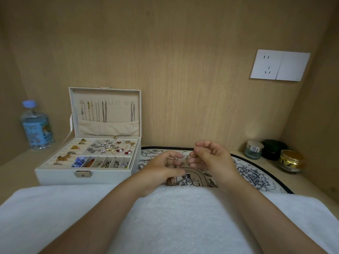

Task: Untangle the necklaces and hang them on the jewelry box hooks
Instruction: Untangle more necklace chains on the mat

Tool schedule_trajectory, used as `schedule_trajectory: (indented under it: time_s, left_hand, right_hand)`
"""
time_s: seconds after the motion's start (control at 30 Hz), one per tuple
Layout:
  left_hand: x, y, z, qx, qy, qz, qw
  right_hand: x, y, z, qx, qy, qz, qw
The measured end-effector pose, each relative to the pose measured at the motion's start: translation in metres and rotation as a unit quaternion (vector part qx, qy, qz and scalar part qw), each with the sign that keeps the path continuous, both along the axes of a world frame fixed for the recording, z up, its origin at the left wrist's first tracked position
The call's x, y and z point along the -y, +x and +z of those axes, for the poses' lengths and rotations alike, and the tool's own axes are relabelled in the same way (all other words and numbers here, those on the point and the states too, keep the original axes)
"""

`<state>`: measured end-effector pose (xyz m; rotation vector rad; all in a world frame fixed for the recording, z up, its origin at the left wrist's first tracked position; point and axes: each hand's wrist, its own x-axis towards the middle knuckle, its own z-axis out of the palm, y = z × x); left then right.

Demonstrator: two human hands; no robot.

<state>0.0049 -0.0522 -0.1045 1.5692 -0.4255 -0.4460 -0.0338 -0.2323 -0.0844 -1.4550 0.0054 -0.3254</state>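
A thin rose-gold necklace (188,160) stretches between my two hands above a floral mat (255,177). My right hand (211,158) pinches its upper end; my left hand (161,167) pinches the lower part. More tangled chain with a small pendant (180,179) trails onto the mat below my left fingers. To the left the white jewelry box (88,174) stands open. Several chains (104,111) hang from hooks inside its lid, and some hooks in the row (118,102) are bare.
The box tray holds earrings, brooches and beads. A water bottle (36,125) stands far left. Three cosmetic jars (254,149) sit at the right by the wooden wall. A white towel (174,217) covers the near edge under my forearms. A wall socket (279,65) is at upper right.
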Motion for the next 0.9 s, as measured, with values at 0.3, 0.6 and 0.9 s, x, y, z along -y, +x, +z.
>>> schedule_trajectory:
  time_s: [0.3,0.6,0.9]
  left_hand:
    - [-0.004,0.006,-0.007,0.307,0.233,0.074,0.92]
    - [-0.018,0.018,0.005,0.515,0.427,0.158,0.727]
    - [-0.011,0.015,-0.009,0.438,0.495,0.049,0.749]
  right_hand:
    - [0.004,0.007,-0.003,-0.037,0.046,-0.056,0.997]
    - [0.018,0.012,-0.014,-0.1,-0.261,-0.14,0.95]
    - [0.034,0.012,-0.029,-0.159,-0.536,-0.105,0.822]
